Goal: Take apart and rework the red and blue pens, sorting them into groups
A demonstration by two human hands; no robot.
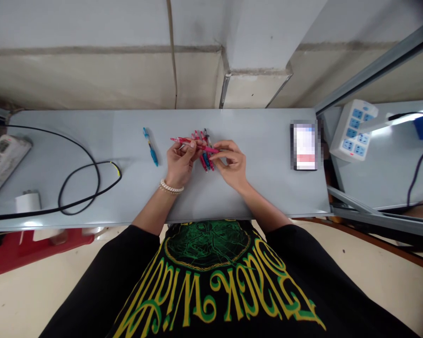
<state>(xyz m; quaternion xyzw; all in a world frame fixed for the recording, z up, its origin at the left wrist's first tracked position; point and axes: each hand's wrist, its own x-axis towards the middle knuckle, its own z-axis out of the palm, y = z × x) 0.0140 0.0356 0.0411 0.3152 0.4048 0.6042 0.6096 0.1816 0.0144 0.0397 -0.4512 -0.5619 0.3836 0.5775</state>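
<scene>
While the left hand pinches a red pen and the right hand grips its right end — one slack finger could drop it among the pens beneath.

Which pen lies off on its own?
The blue pen left of the left hand; one red pen is held, and the other pens lie bunched together.

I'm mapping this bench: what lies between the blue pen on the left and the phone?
In the head view: the left hand, the red pen it grips, the pile of pens beneath, and the right hand.
</scene>
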